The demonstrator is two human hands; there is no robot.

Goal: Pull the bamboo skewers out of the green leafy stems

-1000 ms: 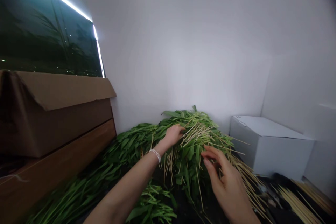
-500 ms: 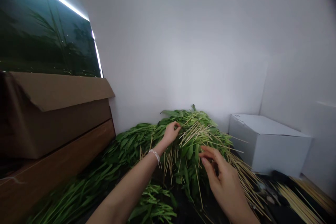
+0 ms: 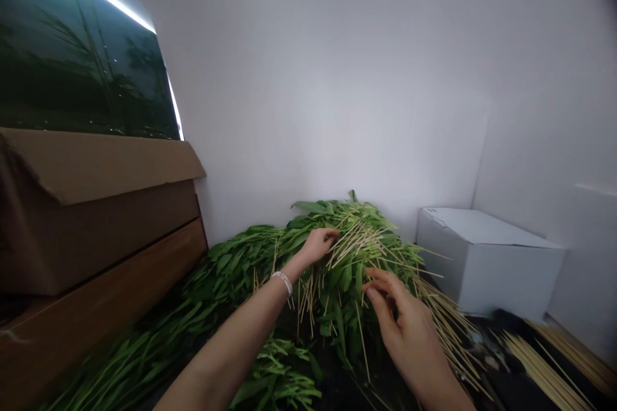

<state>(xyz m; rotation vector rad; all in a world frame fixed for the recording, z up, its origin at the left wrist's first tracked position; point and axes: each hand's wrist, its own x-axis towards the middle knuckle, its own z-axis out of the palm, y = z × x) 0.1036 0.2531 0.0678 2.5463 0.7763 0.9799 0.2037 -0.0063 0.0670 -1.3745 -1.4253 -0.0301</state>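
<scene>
A heap of leafy green stalks (image 3: 250, 250) leans against the white wall, with thin wooden sticks (image 3: 357, 241) strewn over its top. At the left edge of these sticks my left hand (image 3: 322, 244) reaches in, wearing a beaded bracelet (image 3: 283, 281). Its fingers are pinched together; what lies between them is too small to make out. My right hand (image 3: 405, 321) is lower and to the right, thumb and fingertips closed on a long green leaf (image 3: 359, 281) at the heap's front. One thin stick (image 3: 364, 340) slants down below those fingertips.
An open cardboard box (image 3: 110, 225) stands at left on a brown wooden ledge (image 3: 159, 276). At right sits a white box (image 3: 506, 270). More sticks (image 3: 544, 366) lie in bundles at the lower right. Another clump of greens (image 3: 282, 372) lies in front.
My left hand has shifted slightly right, closer to the strewn sticks. The right hand stays by the same leaf. The whole view has turned a little to the right.
</scene>
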